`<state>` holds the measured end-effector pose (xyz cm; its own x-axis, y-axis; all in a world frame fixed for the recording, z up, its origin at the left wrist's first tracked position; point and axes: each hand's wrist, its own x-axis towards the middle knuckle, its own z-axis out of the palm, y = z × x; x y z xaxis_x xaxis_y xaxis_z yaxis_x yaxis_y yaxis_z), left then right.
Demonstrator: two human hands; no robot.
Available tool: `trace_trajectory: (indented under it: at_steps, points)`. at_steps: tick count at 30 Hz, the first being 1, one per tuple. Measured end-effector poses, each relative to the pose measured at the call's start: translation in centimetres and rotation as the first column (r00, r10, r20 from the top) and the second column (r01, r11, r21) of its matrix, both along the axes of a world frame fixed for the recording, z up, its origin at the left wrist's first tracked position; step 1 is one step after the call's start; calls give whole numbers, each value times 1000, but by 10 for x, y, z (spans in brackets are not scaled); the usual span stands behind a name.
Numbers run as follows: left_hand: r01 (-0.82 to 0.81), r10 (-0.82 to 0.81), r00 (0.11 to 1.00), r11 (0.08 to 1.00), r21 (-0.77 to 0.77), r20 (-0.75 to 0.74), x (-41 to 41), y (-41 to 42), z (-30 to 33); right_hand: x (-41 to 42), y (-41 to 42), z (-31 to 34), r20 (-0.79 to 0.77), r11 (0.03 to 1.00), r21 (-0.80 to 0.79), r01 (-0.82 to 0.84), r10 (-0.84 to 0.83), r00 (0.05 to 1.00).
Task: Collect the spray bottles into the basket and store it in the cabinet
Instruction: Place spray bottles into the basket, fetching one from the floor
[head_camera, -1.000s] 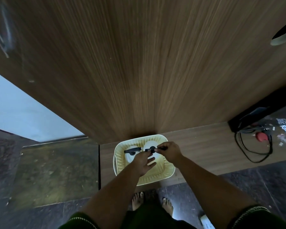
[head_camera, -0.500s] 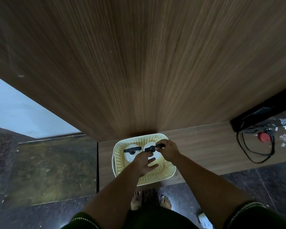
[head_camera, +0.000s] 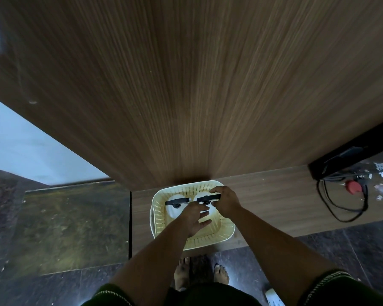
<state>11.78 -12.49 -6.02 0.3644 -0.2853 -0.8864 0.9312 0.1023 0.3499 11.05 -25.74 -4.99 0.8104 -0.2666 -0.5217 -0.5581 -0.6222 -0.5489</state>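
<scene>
Resting on a low wooden ledge [head_camera: 274,202] at the foot of a tall brown wood-grain cabinet panel [head_camera: 186,85], the cream perforated plastic basket [head_camera: 157,219] sits just below the middle of the frame with two white spray bottles in it. The left-hand white spray bottle with a black trigger head [head_camera: 174,206] stands free in the basket's far left corner, while the second white spray bottle with a black trigger head [head_camera: 205,199] stands just beside it towards the right. Compared with a second ago, the right hand [head_camera: 224,204] has shifted from the nozzle tip to sit over the back of that second bottle's trigger head, fingers curled around and pinching it. The left hand [head_camera: 195,219] has loosened, its fingers now spread and hovering above the basket floor, only a fingertip near the bottle. That suggests the second bottle is being settled upright and released, so collection looks close to finished if no other bottles remain, which cannot be told from this view. A black cable with a red plug [head_camera: 352,191] lies well apart at the right. Storing the basket is not yet done.
</scene>
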Motion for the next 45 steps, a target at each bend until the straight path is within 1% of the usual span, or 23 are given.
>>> trace_trajectory:
  at_steps: [7, 15, 20, 24, 28, 29, 31, 32, 34, 36, 37, 39, 41, 43, 45]
  points:
    - [7, -6, 999, 1000, -24, 48, -2, 0, 4, 1, 0, 0, 70, 999, -48, -9, 13, 997]
    - [14, -12, 998, 1000, -22, 58, -7, 2, 0, -3, -3, -6, 71, 998, -38, -50, 52, 996]
    - [37, -41, 995, 999, 38, 92, -7, -1, 7, -6, -1, -2, 71, 995, -38, -87, 90, 993]
    - [122, -134, 984, 988, 97, 120, -7, 3, 10, -5, 0, 4, 77, 994, -63, -92, 96, 992]
    - [219, -252, 957, 953, 210, 144, -8, 6, 17, -6, 0, 13, 95, 990, -122, -73, 85, 992]
    - [253, -298, 940, 936, 246, 166, -9, 6, 20, -7, 0, 15, 103, 989, -133, -63, 77, 992]
    - [317, -417, 875, 877, 361, 247, -13, 6, 24, -10, -1, 24, 123, 987, -152, -53, 72, 990]
    - [300, -455, 839, 845, 442, 301, -15, 8, 24, -11, -1, 27, 136, 986, -157, -48, 70, 988]
    - [203, -522, 755, 761, 616, 396, -16, 13, 26, -11, -1, 33, 157, 987, -155, -41, 66, 985]
    - [106, -587, 653, 695, 711, 477, -19, 20, 31, -12, -1, 40, 178, 987, -150, -54, 81, 981]
    - [54, -593, 624, 683, 729, 509, -21, 24, 36, -11, -1, 42, 189, 987, -150, -64, 92, 978]
    - [-58, -544, 621, 685, 726, 564, -24, 34, 46, -10, 0, 45, 210, 982, -167, -91, 126, 970]
    - [-158, -525, 621, 644, 749, 582, -28, 46, 60, -9, 4, 48, 224, 973, -194, -127, 170, 960]
    - [-212, -542, 607, 594, 776, 581, -33, 59, 66, -8, 11, 53, 236, 965, -204, -163, 210, 949]
    - [-247, -532, 614, 572, 782, 583, -39, 73, 72, -8, 22, 58, 238, 949, -231, -215, 269, 933]
